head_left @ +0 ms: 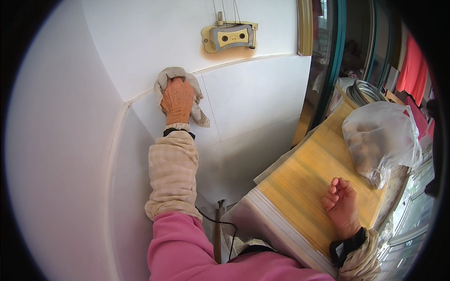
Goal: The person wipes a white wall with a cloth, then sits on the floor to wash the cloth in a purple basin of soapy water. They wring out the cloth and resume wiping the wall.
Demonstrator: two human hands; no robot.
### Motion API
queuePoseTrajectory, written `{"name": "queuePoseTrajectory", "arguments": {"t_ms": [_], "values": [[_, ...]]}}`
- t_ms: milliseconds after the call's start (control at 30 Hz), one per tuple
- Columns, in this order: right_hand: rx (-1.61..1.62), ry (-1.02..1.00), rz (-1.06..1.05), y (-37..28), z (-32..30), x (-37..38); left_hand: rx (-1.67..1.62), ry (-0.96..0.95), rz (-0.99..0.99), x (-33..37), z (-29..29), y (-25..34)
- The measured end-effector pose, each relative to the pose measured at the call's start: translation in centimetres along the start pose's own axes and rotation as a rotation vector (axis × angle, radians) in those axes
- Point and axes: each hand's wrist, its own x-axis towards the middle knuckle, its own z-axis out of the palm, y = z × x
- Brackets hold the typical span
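Note:
My left hand (177, 100) presses a grey-beige cloth (198, 89) against the white wall tile, near the tile's upper edge. The cloth bunches above the fingers and hangs down on their right; the fingertips are partly hidden in it. On the right, my right hand (341, 201) hovers with nothing in it over a yellow striped tabletop (300, 187). Its fingers are loosely bent and not closed into a fist. Checked sleeve covers and dark bands are on both forearms.
Above the cloth, a cream and grey hand-crank winch (232, 38) with thin cables is fixed to the wall. A clear plastic bag (375, 140) with brownish contents lies on the tabletop, beside a coiled grey hose (365, 92). A wooden pole (218, 234) stands below.

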Motion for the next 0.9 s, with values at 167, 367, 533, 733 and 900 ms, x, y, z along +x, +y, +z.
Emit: {"name": "queuePoseTrajectory", "arguments": {"t_ms": [167, 367, 533, 733, 900], "values": [[-0.013, -0.024, 0.01, 0.0, 0.0, -0.1, 0.332, -0.021, -0.286, 1.8, -3.1, -5.7], [-0.022, -0.019, 0.028, -0.2, 0.0, -0.2, 0.275, -0.043, -0.291, 2.1, -1.6, -4.9], [-0.03, -0.036, 0.05, -0.1, 0.2, -0.2, 0.125, 0.003, -0.109, 0.5, 0.4, -0.7], [0.029, -0.024, 0.084, -0.1, -0.1, -0.1, -0.304, -0.109, 0.1, 0.0, 6.1, 5.7], [0.041, -0.005, 0.095, -0.2, -0.2, 0.0, -0.472, -0.069, 0.342, 0.2, 12.1, 10.9]]}}
